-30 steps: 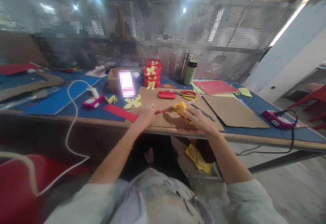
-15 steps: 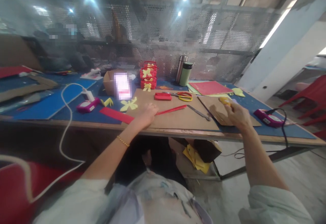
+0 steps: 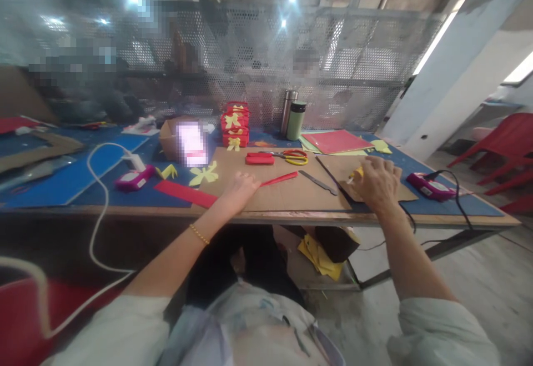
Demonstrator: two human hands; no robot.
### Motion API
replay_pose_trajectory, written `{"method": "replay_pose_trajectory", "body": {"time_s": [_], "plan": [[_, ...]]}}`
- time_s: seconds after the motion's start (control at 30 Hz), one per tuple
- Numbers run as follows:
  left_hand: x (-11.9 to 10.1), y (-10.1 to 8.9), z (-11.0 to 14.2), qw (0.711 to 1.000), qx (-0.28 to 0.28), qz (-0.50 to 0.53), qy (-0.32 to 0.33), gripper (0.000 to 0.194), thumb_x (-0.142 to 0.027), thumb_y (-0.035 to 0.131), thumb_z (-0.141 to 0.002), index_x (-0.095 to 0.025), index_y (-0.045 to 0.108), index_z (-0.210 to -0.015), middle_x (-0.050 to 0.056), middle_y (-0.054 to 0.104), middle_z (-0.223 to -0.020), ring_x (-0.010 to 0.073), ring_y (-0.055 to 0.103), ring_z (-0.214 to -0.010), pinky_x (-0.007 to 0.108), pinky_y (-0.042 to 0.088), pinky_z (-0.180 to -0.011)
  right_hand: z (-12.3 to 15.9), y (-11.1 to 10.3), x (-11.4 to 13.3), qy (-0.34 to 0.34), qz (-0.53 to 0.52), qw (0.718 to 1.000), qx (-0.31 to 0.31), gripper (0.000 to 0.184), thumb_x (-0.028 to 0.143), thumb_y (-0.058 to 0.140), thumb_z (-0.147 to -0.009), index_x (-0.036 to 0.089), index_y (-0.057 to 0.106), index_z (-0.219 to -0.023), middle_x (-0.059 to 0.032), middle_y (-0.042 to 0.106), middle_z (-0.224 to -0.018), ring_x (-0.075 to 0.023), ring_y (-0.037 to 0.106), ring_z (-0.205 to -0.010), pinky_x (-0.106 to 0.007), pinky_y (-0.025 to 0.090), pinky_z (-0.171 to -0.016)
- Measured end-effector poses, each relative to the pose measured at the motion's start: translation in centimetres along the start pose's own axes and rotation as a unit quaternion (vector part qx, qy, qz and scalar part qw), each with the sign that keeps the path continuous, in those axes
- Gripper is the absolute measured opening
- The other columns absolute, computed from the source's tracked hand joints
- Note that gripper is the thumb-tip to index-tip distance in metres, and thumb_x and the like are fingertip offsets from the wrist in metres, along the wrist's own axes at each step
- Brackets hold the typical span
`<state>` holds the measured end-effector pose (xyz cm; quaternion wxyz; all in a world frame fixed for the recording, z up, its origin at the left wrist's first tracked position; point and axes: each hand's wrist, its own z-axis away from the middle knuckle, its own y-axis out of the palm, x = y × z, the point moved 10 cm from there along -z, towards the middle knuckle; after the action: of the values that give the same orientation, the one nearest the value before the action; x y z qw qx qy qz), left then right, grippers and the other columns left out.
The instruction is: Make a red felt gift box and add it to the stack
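Observation:
My left hand (image 3: 241, 188) rests on the brown cardboard sheet (image 3: 270, 202), fingers curled over the near end of a narrow folded red strip (image 3: 280, 178). Its fingertips are partly hidden. To the right, my right hand (image 3: 378, 183) is closed around a yellow glue gun (image 3: 356, 174), most of it covered by the hand. A wider flat red strip (image 3: 183, 194) passes under my left forearm. Beyond my hands lie a small red folded piece (image 3: 260, 159), scissors (image 3: 297, 158) with red and yellow handles, and a grey metal blade-like tool (image 3: 318, 182).
Stacked red pieces with yellow bows (image 3: 235, 127) stand at the back, near a green bottle (image 3: 296, 121) and a steel flask (image 3: 287, 113). Yellow bow cut-outs (image 3: 204, 174) lie left. Purple power sockets (image 3: 134, 179) with cords sit at both sides. Red sheets (image 3: 339, 141) lie back right.
My right hand has turned over the glue gun and drawn it slightly left, with its cord now showing below. My left hand stays at the red strip. The view has shifted slightly.

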<state>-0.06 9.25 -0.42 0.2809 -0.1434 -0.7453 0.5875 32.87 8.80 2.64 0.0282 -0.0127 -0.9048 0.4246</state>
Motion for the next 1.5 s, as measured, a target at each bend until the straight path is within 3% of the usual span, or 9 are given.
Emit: {"method": "replay_pose_trajectory", "body": {"time_s": [0.2,0.3,0.4,0.6,0.77,0.93,1.07,1.3,1.5], "plan": [[0.2,-0.2,-0.1,1.0,0.009,0.0,-0.008,0.031,-0.007,0.048,-0.101,-0.017,0.073,-0.116,0.015,0.072,-0.109,0.0264,0.068,-0.106,0.037,0.041,-0.085,0.9,0.2,15.9,-0.287,-0.19,0.937,0.062,0.033,0.022,0.047,-0.102,0.018,0.078,-0.094,-0.011,0.073,-0.092,-0.0225,0.061,-0.093,-0.035,0.035,-0.085],[0.1,-0.4,-0.1,1.0,0.014,-0.005,-0.01,0.034,-0.009,0.046,-0.103,-0.019,0.072,-0.123,0.014,0.073,-0.109,0.0259,0.069,-0.105,0.037,0.041,-0.085,1.5,1.7,20.2,-0.319,-0.166,0.924,0.129,0.028,0.021,0.053,-0.1,0.017,0.08,-0.091,-0.0102,0.073,-0.087,-0.0207,0.06,-0.083,-0.034,0.032,-0.08],[0.0,-0.7,0.0,1.0,0.022,-0.005,-0.016,0.04,-0.01,0.046,-0.103,-0.021,0.068,-0.134,0.015,0.073,-0.11,0.0261,0.069,-0.106,0.036,0.042,-0.084,2.0,2.5,21.9,-0.31,-0.125,0.925,0.18,0.029,0.017,0.052,-0.099,0.016,0.081,-0.095,-0.0121,0.076,-0.091,-0.0207,0.061,-0.082,-0.033,0.03,-0.076],[-0.6,-1.6,-0.1,0.999,0.024,0.006,-0.024,0.056,-0.013,0.045,-0.106,-0.033,0.048,-0.157,0.011,0.074,-0.109,0.0242,0.07,-0.104,0.034,0.043,-0.084,2.5,2.7,22.7,-0.289,-0.085,0.928,0.22,0.031,0.017,0.049,-0.099,0.015,0.08,-0.098,-0.0151,0.08,-0.093,-0.0227,0.066,-0.081,-0.033,0.029,-0.071],[-0.5,-0.8,-0.4,0.998,0.06,-0.005,-0.021,0.056,-0.012,0.053,-0.101,-0.035,0.055,-0.153,0.012,0.073,-0.115,0.0269,0.071,-0.107,0.036,0.046,-0.089,2.3,3.4,21.8,-0.268,-0.099,0.935,0.212,0.033,0.017,0.047,-0.099,0.015,0.08,-0.097,-0.014,0.08,-0.096,-0.0223,0.065,-0.083,-0.034,0.03,-0.074],[-0.4,-0.7,-0.5,0.997,0.073,-0.002,-0.021,0.057,-0.009,0.049,-0.102,-0.036,0.058,-0.151,0.013,0.072,-0.115,0.0285,0.071,-0.108,0.039,0.046,-0.093,1.1,2.4,20.0,-0.236,-0.107,0.959,0.111,0.028,0.032,0.057,-0.095,0.015,0.079,-0.096,-0.0142,0.072,-0.093,-0.0245,0.057,-0.088,-0.036,0.029,-0.08],[-0.3,-0.8,-0.4,0.997,0.067,0.011,-0.028,0.055,-0.013,0.044,-0.105,-0.037,0.056,-0.153,0.013,0.072,-0.114,0.0266,0.07,-0.106,0.037,0.046,-0.092,1.3,3.5,20.5,-0.269,-0.073,0.947,0.159,0.029,0.022,0.052,-0.098,0.017,0.08,-0.104,-0.0145,0.068,-0.098,-0.0244,0.052,-0.091,-0.036,0.027,-0.081],[-0.3,-0.9,-1.4,0.996,0.073,0.034,-0.03,0.045,-0.019,0.043,-0.106,-0.03,0.067,-0.142,0.015,0.071,-0.113,0.0288,0.068,-0.108,0.038,0.047,-0.092,1.1,4.6,20.2,-0.248,-0.052,0.946,0.2,0.038,0.022,0.044,-0.104,0.018,0.081,-0.105,-0.0144,0.067,-0.1,-0.0253,0.053,-0.094,-0.036,0.028,-0.081],[-0.8,-0.4,-2.7,0.993,0.094,0.074,-0.006,0.042,-0.013,0.039,-0.103,-0.018,0.076,-0.122,0.015,0.067,-0.115,0.0257,0.067,-0.103,0.036,0.05,-0.09,-0.1,5.6,17.6,-0.186,-0.034,0.958,0.216,0.038,0.021,0.045,-0.102,0.016,0.081,-0.111,-0.0167,0.071,-0.108,-0.0263,0.058,-0.1,-0.036,0.03,-0.082]]}}
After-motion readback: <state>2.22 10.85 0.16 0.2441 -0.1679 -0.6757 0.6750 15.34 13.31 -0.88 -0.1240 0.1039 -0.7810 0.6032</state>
